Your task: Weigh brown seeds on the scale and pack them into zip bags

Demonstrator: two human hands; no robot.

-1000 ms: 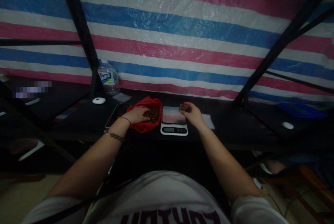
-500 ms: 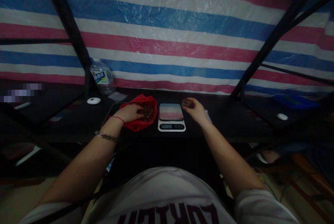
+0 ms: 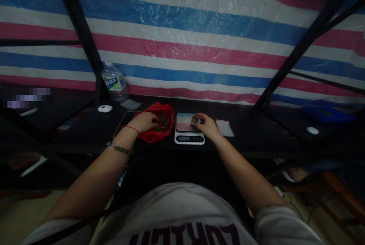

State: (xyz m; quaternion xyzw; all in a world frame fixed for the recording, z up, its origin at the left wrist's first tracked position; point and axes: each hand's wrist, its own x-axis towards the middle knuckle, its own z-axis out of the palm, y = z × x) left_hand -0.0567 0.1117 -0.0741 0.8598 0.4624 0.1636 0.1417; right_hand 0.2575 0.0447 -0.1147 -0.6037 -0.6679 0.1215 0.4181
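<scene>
A red plastic bag (image 3: 151,134) full of small brown pieces lies open on the dark table (image 3: 251,140). My left hand (image 3: 144,121) rests inside its mouth, fingers curled among the brown pieces (image 3: 162,121). Just right of the bag stands a white digital kitchen scale (image 3: 188,132) with a shiny platform. My right hand (image 3: 205,125) hovers over the platform's right part, fingers pinched round a small packet of brown pieces (image 3: 195,118).
A phone (image 3: 123,121) lies flat left of the bag. Behind it stand a water bottle (image 3: 114,81) and a white round puck (image 3: 105,108). A small white pouch (image 3: 224,127) lies right of the scale. Black frame posts rise at both sides before a striped tarp.
My right hand carried the small packet from right of the scale back over its platform. The left hand stayed in the red bag. The view shifted slightly.
</scene>
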